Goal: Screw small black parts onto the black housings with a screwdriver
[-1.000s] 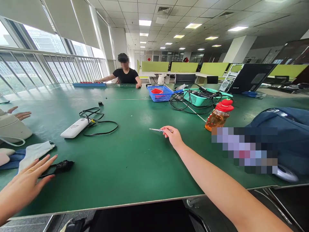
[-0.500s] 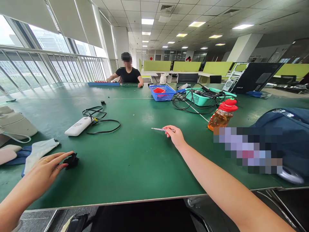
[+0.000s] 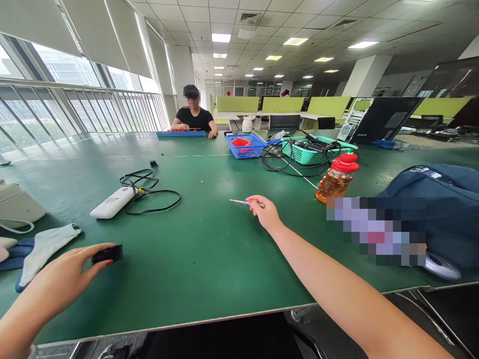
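At the left, my left hand [image 3: 80,267] is closed around a small black object [image 3: 112,253], thumb below and fingers above. Its exact kind is hard to make out. In the middle, my right hand [image 3: 264,212] pinches a slim silver tool [image 3: 239,202] with a pointed end. The tip points left, just over the green tabletop [image 3: 168,279], and the rear end shows behind my fingers. Left of my left hand lies a white and blue glove-like cloth [image 3: 52,247]. A white power bank [image 3: 112,203] with a black cable [image 3: 164,212] rests farther back.
A red-lidded bottle [image 3: 337,179] and a dark blue bag [image 3: 441,209] stand at the right. Behind are a blue basket [image 3: 245,149] and a green basket [image 3: 307,154] with tangled cables. Across the table, a person [image 3: 194,119] sits at a blue tray [image 3: 179,133].
The view has turned slightly right. My left fingers have shifted on the black object, which now shows a different side. The far person's blue tray has moved right. My right hand keeps its pinch.
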Action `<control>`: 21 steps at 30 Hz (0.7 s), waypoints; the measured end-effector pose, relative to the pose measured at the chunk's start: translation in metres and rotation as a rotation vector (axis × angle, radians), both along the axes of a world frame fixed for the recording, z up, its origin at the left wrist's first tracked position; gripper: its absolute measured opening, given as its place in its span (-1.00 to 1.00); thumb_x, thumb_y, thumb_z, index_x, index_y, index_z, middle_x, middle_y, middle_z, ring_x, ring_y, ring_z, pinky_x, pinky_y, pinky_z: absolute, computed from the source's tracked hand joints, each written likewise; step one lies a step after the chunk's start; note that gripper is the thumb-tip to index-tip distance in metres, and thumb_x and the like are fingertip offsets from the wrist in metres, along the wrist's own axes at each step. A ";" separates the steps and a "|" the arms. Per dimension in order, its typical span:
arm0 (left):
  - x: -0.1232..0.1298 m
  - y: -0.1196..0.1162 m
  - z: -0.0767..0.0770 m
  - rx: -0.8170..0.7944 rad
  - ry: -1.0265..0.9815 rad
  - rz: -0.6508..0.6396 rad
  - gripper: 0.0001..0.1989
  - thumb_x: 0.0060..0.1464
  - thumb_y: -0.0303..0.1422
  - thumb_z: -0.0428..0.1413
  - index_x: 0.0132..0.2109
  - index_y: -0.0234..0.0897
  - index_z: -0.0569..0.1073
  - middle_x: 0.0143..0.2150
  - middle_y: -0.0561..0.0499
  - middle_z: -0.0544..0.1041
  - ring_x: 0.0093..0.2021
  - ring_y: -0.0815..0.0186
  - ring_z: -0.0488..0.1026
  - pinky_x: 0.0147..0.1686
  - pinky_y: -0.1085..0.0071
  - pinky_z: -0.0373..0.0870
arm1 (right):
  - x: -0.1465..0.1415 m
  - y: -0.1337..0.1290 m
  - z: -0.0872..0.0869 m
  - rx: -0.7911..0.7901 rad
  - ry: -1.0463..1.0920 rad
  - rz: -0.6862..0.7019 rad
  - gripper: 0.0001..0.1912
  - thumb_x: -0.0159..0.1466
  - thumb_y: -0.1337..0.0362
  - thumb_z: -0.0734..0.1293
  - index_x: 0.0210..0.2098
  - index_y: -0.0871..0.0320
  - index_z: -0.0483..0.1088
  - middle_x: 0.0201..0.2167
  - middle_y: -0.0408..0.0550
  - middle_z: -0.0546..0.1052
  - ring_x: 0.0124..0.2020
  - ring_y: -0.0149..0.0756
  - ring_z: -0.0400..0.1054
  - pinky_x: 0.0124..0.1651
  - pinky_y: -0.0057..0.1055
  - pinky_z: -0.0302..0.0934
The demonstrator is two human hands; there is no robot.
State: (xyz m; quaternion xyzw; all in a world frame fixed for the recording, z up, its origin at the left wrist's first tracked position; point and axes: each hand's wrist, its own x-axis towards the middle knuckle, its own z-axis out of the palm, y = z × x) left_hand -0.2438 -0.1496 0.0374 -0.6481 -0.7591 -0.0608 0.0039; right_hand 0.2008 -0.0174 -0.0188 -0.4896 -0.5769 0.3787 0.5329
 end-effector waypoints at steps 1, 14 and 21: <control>0.017 0.003 0.008 0.004 -0.019 0.004 -0.48 0.02 0.05 -0.09 0.01 0.00 0.52 -0.11 0.09 0.64 -0.14 0.10 0.55 -0.08 0.22 0.45 | -0.001 -0.001 0.001 0.012 -0.018 -0.011 -0.65 0.16 -0.03 0.31 -0.30 0.11 0.50 -0.56 -0.16 0.38 -0.57 -0.40 0.18 -0.48 -0.41 0.11; 0.239 0.128 0.000 0.027 -0.129 -0.592 -0.72 0.10 -0.28 0.10 -0.04 -0.06 0.56 -0.05 0.00 0.62 -0.03 0.13 0.52 0.02 0.28 0.37 | -0.011 -0.021 0.011 0.535 -0.487 -0.140 -0.86 0.27 0.26 0.26 -0.27 0.07 0.46 -0.35 -0.06 0.56 -0.40 -0.30 0.37 -0.25 -0.34 0.23; 0.240 0.146 -0.041 0.070 -0.350 -0.549 -0.50 0.10 -0.23 0.12 0.20 -0.13 0.37 0.03 -0.12 0.56 0.07 0.09 0.45 0.09 0.22 0.35 | -0.015 -0.033 0.022 0.840 -0.557 -0.120 -0.90 0.28 0.29 0.25 -0.36 0.08 0.38 -0.52 -0.18 0.51 -0.54 -0.38 0.27 -0.17 -0.29 0.16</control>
